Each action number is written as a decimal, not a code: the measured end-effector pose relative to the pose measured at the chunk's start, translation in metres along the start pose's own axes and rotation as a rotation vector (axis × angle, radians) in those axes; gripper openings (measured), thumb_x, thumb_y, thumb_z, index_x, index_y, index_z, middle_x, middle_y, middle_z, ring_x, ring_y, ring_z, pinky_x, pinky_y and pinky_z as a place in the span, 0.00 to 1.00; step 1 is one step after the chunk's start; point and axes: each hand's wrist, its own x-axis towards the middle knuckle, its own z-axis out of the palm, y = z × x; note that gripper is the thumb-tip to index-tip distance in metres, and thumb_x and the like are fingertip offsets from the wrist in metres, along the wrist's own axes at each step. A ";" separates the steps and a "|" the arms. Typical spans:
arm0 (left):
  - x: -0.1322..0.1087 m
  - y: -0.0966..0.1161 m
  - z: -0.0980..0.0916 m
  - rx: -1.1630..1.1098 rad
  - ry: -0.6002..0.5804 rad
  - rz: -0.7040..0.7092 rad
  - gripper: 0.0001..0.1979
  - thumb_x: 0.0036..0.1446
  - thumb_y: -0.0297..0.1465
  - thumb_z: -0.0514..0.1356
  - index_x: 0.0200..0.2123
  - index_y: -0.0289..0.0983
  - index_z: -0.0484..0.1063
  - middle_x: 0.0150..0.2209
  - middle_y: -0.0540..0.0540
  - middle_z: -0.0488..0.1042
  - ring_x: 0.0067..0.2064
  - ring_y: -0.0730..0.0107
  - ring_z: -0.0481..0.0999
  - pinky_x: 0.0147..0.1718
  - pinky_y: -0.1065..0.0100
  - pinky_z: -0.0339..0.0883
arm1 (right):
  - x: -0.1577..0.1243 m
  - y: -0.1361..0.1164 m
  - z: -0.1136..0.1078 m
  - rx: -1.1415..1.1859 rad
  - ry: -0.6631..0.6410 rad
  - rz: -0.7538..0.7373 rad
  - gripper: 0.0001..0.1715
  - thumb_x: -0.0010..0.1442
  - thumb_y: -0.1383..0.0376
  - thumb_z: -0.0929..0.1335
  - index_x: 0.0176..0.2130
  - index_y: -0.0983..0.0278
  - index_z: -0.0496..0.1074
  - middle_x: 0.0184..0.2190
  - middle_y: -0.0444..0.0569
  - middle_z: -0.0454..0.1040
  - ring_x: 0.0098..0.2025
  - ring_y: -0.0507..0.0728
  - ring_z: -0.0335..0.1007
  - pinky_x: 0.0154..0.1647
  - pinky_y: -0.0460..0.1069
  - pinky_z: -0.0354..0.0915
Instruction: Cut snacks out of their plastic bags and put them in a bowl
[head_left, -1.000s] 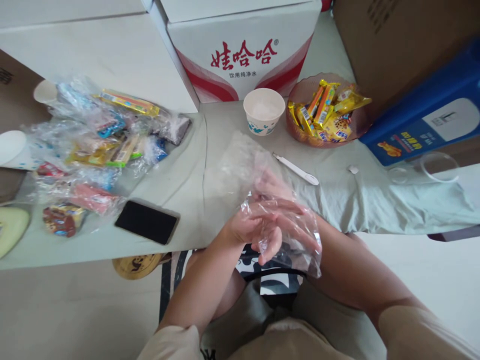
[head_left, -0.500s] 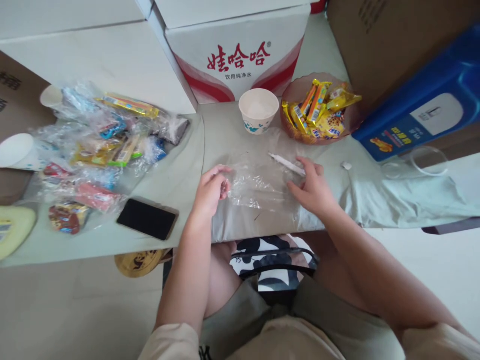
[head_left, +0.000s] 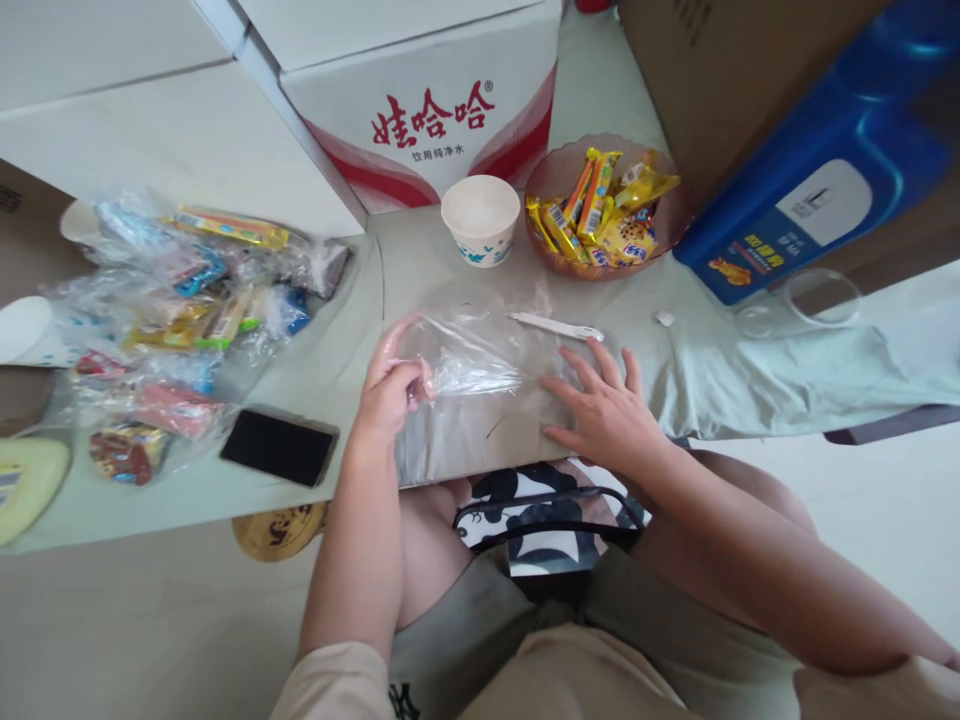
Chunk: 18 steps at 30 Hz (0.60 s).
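My left hand [head_left: 388, 390] is closed on the left edge of a clear plastic bag [head_left: 476, 360], and shiny film covers part of its fingers. The bag lies on the cloth-covered table, pulled into creases toward that hand. Fingers spread, my right hand [head_left: 609, 405] rests palm down at the bag's right side, holding nothing. Just beyond its fingertips lies a white pen-like cutter [head_left: 556, 326], probably a small utility knife. A paper cup [head_left: 481, 222] with a blue-green print stands behind the bag.
A pinkish glass bowl [head_left: 544, 255] holds yellow-wrapped snacks. At left are a bagged heap of snacks [head_left: 202, 300] and a black phone [head_left: 279, 446]. A blue bottle [head_left: 795, 190] and a clear plastic cup [head_left: 823, 298] are at right. White cartons [head_left: 427, 105] stand behind.
My right hand has come off the white cutter, which now lies on the table, and has spread flat. My left hand has closed on the bag and drawn it left.
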 end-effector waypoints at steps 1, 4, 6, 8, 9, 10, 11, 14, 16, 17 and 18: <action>-0.001 -0.001 0.000 -0.008 0.020 0.032 0.44 0.46 0.35 0.55 0.70 0.40 0.59 0.18 0.56 0.68 0.16 0.72 0.58 0.16 0.70 0.47 | 0.001 0.003 -0.001 0.006 0.006 0.007 0.24 0.62 0.54 0.73 0.56 0.57 0.77 0.68 0.57 0.68 0.74 0.79 0.48 0.70 0.81 0.40; 0.002 -0.010 -0.001 0.203 0.020 0.040 0.37 0.48 0.34 0.55 0.64 0.37 0.67 0.19 0.53 0.72 0.18 0.71 0.63 0.20 0.69 0.54 | 0.004 0.008 -0.002 0.035 0.044 0.027 0.12 0.67 0.59 0.68 0.46 0.57 0.81 0.58 0.54 0.78 0.71 0.76 0.55 0.69 0.80 0.42; 0.007 -0.020 -0.006 0.390 0.017 0.017 0.29 0.47 0.31 0.55 0.54 0.36 0.75 0.18 0.53 0.70 0.21 0.70 0.66 0.23 0.69 0.57 | 0.007 0.008 -0.002 0.045 0.072 0.035 0.13 0.69 0.60 0.66 0.39 0.58 0.81 0.55 0.54 0.80 0.70 0.74 0.58 0.69 0.79 0.45; 0.012 -0.028 -0.013 0.455 0.051 -0.040 0.24 0.49 0.29 0.55 0.51 0.36 0.77 0.18 0.54 0.68 0.21 0.68 0.68 0.24 0.68 0.59 | 0.010 0.008 -0.002 0.057 0.080 0.024 0.15 0.69 0.61 0.66 0.35 0.59 0.81 0.54 0.55 0.80 0.69 0.74 0.60 0.69 0.77 0.47; 0.012 -0.031 -0.017 0.464 0.091 -0.076 0.24 0.50 0.30 0.56 0.51 0.36 0.76 0.18 0.54 0.67 0.21 0.67 0.68 0.24 0.68 0.60 | 0.011 0.008 -0.003 0.070 0.080 0.014 0.16 0.68 0.61 0.66 0.34 0.60 0.81 0.53 0.55 0.80 0.69 0.74 0.60 0.68 0.77 0.49; 0.011 -0.032 -0.020 0.478 0.156 -0.092 0.24 0.51 0.30 0.57 0.53 0.36 0.74 0.19 0.54 0.68 0.22 0.67 0.68 0.25 0.67 0.61 | 0.012 0.007 -0.003 0.091 0.081 0.001 0.16 0.68 0.61 0.66 0.34 0.60 0.81 0.53 0.55 0.81 0.69 0.74 0.61 0.68 0.76 0.50; 0.008 -0.033 -0.023 0.499 0.242 -0.066 0.26 0.52 0.31 0.58 0.56 0.35 0.71 0.22 0.53 0.70 0.24 0.66 0.70 0.27 0.66 0.63 | 0.012 0.006 -0.003 0.119 0.084 -0.015 0.16 0.68 0.61 0.66 0.33 0.60 0.81 0.52 0.55 0.81 0.69 0.74 0.62 0.68 0.76 0.51; -0.008 -0.028 -0.024 0.537 0.441 0.283 0.26 0.56 0.36 0.60 0.57 0.36 0.67 0.37 0.44 0.77 0.38 0.61 0.77 0.39 0.62 0.71 | 0.011 0.003 -0.004 0.226 0.115 -0.066 0.17 0.68 0.62 0.64 0.33 0.60 0.79 0.48 0.54 0.83 0.68 0.72 0.66 0.70 0.73 0.53; -0.020 -0.023 -0.018 0.570 0.284 0.555 0.22 0.56 0.39 0.61 0.53 0.38 0.69 0.47 0.39 0.77 0.49 0.56 0.77 0.51 0.57 0.72 | 0.011 0.001 -0.006 0.300 0.136 -0.094 0.17 0.68 0.63 0.63 0.32 0.60 0.78 0.48 0.52 0.84 0.68 0.70 0.67 0.71 0.72 0.53; -0.026 -0.021 -0.013 0.617 0.132 0.634 0.21 0.55 0.40 0.63 0.51 0.39 0.71 0.50 0.39 0.77 0.54 0.53 0.76 0.56 0.54 0.70 | 0.011 0.000 -0.007 0.337 0.138 -0.104 0.17 0.68 0.63 0.63 0.32 0.60 0.78 0.48 0.52 0.84 0.69 0.70 0.67 0.71 0.72 0.54; -0.029 -0.019 -0.008 0.674 -0.023 0.668 0.22 0.54 0.40 0.65 0.51 0.39 0.72 0.53 0.38 0.77 0.57 0.51 0.74 0.60 0.52 0.68 | 0.012 -0.001 -0.009 0.373 0.133 -0.113 0.17 0.68 0.62 0.62 0.33 0.60 0.78 0.48 0.52 0.84 0.69 0.70 0.66 0.72 0.72 0.53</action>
